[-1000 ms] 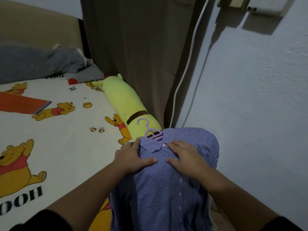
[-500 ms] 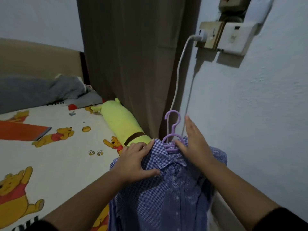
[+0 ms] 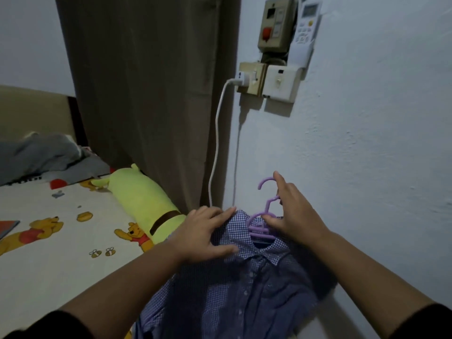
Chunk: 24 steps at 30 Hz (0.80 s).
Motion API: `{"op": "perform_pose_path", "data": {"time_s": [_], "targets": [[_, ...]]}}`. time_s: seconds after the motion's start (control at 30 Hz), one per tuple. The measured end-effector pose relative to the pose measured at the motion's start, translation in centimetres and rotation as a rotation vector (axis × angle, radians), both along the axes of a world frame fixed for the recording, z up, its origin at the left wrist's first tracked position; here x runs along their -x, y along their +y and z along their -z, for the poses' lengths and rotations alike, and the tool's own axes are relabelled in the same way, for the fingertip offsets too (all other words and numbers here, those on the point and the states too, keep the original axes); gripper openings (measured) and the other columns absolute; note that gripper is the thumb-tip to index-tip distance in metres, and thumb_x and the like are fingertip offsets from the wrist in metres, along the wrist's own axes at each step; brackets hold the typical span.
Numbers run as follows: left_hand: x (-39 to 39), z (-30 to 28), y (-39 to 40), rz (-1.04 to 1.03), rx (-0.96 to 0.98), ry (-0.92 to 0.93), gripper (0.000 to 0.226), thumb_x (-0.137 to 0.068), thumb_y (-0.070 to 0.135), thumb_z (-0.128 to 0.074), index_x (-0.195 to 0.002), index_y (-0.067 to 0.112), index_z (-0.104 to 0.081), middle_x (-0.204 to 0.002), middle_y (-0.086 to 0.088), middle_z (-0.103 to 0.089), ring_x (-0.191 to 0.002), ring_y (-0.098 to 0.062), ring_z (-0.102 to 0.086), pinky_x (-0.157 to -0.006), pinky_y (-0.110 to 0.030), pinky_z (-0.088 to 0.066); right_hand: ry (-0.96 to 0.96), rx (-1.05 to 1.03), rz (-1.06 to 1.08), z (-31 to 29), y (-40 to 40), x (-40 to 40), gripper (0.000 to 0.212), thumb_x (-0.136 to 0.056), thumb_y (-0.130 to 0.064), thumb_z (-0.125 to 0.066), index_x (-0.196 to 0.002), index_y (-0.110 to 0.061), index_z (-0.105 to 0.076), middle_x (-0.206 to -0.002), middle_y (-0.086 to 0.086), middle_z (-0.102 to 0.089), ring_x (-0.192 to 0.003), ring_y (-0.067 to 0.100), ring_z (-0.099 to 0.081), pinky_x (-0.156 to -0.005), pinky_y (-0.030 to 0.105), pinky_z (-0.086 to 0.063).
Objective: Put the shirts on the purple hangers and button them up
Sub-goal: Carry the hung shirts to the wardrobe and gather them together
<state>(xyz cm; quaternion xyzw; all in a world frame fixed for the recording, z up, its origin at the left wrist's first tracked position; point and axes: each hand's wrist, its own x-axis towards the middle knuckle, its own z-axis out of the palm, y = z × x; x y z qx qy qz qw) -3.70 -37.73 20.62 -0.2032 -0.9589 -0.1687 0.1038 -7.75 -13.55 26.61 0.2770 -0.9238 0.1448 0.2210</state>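
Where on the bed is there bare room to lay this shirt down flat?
Free: the sheet between the bee prints and the left arm. Crowded: the wall side, where the bolster lies, and the far end with the grey bedding.

1. Shirt point(image 3: 234, 297): fine blue-and-white check; small pale buttons down the front.
2. Hanger point(image 3: 263, 223): lilac purple, hook and bars alike.
3. Bolster point(image 3: 144, 201): yellow-green plush with one dark brown band.
4. Bedsheet point(image 3: 49, 263): white ground printed with yellow bears in red tops, small striped bees, orange patches.
5. Curtain point(image 3: 146, 94): plain brown.
6. Wall point(image 3: 379, 143): pale bluish white.
7. Charger cable point(image 3: 216, 143): white.
8. Switch box point(image 3: 275, 25): olive-grey, red button.
9. Blanket point(image 3: 36, 155): grey.
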Motion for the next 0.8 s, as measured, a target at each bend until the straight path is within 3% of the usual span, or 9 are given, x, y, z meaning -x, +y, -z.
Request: {"op": "perform_pose_path", "data": {"time_s": [0.1, 0.23, 0.3, 0.43, 0.8], "targets": [[0.5, 0.1, 1.4, -0.014, -0.132, -0.094, 0.09, -0.075, 0.08, -0.041, -0.15, 0.041, -0.01, -0.137, 0.006, -0.047, -0.119, -0.01, -0.041, -0.1, -0.029, -0.035, -0.091, -0.132, 0.023, 0.1, 1.7, -0.3, 0.095, -0.073, -0.046, -0.073, -0.144, -0.027, -0.013, -0.108, 0.002, -0.053, -0.088, 0.016, -0.049, -0.074, 0.023, -0.041], [1.3, 2.3, 1.0, -0.086, -0.176, -0.184, 0.107, -0.06, 0.096, -0.012, -0.15, 0.038, -0.017, -0.135, 0.004, -0.053, -0.117, -0.011, -0.049, -0.096, -0.03, -0.042, -0.199, -0.255, 0.008, 1.3, 2.2, -0.4, 0.098, -0.069, -0.052, -0.074, -0.143, -0.028, -0.015, -0.113, 0.001, -0.056, -0.094, 0.018, -0.054, -0.079, 0.029, -0.048], [1.6, 4.0, 0.0, -0.16, -0.216, -0.27, 0.094, -0.073, 0.088, -0.023, -0.151, 0.036, -0.017, -0.141, 0.0, -0.05, -0.123, -0.016, -0.049, -0.1, -0.034, -0.043, -0.238, -0.277, -0.029, 2.1, 1.6, -0.2, 0.097, -0.069, -0.051, -0.074, -0.143, -0.03, -0.015, -0.118, 0.002, -0.056, -0.099, 0.019, -0.054, -0.083, 0.03, -0.049], [1.6, 7.6, -2.2, -0.288, -0.244, -0.476, 0.084, -0.085, 0.073, -0.037, -0.153, 0.03, -0.012, -0.153, -0.004, -0.036, -0.136, -0.023, -0.04, -0.109, -0.041, -0.036, -0.32, -0.308, -0.089, 4.6, -0.7, 0.3, 0.1, -0.072, -0.047, -0.075, -0.148, -0.027, -0.012, -0.133, 0.003, -0.052, -0.112, 0.02, -0.052, -0.095, 0.028, -0.044], [0.4, 14.3, -4.1, -0.506, -0.358, -1.009, 0.103, -0.079, 0.083, -0.027, -0.154, 0.02, 0.004, -0.159, -0.014, -0.013, -0.145, -0.034, -0.019, -0.115, -0.048, -0.018, -0.395, -0.335, -0.231, 10.2, -5.1, 1.9, 0.1, -0.073, -0.048, -0.073, -0.149, -0.025, -0.013, -0.134, -0.001, -0.051, -0.115, 0.016, -0.049, -0.094, 0.024, -0.039]]}}
